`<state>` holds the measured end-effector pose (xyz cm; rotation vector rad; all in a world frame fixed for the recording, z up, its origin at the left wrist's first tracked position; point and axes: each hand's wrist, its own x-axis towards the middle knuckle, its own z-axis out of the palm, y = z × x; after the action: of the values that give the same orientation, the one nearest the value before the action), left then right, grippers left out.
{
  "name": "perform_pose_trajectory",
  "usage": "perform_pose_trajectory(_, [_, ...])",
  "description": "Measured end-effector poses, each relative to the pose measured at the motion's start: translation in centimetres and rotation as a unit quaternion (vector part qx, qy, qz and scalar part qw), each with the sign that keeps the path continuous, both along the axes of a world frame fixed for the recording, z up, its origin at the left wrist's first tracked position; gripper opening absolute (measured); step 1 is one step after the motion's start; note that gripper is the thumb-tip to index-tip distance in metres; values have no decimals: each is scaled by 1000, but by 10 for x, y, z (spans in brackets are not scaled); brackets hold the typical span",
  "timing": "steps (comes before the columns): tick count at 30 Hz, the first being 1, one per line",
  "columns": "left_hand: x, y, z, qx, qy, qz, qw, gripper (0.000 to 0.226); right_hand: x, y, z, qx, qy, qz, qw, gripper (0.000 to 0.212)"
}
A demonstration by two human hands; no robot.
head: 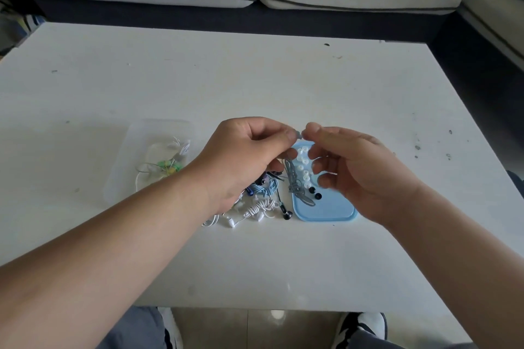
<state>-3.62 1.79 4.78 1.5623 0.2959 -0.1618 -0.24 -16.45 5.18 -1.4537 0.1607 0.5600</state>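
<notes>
Bare forearms reach in from the near edge over the white counter [283,79], above grey trouser legs and a pair of shoes on the tiled floor. Both hands meet raised above the counter's middle. The left hand [249,156] pinches a small grey earbud [299,134] between thumb and forefinger, its other fingers curled in. The right hand [354,173] pinches the same earbud from the opposite side with thumb and forefinger tips, its remaining fingers loosely bent and apart. Whether the right fingertips grip a separate tip on the earbud is too small to tell. A grey cable [293,181] hangs from under the left hand and bunches on a light blue tray [326,211], which lies flat below the hands. On that tray sit white ear tips [304,162] and two black ear tips [314,193]. Just left of the tray lies a tangle of white earphones [259,208], a coiled blue cable [265,190] and a black earphone [286,215]. Further left, a clear plastic box [122,178] holds green earphones [168,166].
</notes>
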Motion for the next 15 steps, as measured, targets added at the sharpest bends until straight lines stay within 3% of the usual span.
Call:
perform_pose_trajectory(3, [2,-1,-3,-5,20,1,1000,6,8,-11,-12,-169,-70,-14,983,21])
perform_pose_trajectory(7, [1,-2,-3,-10,28,-7,1000,8,12,-15,-42,-383,-136,93,909,10])
perform_pose_trajectory(11, [1,-2,-3,-22,27,-5,999,5,18,-12,-70,-491,-165,151,842,13])
perform_pose_trajectory(15, [1,0,-4,-20,24,-12,999,6,19,-9,-77,-515,-168,161,825,12])
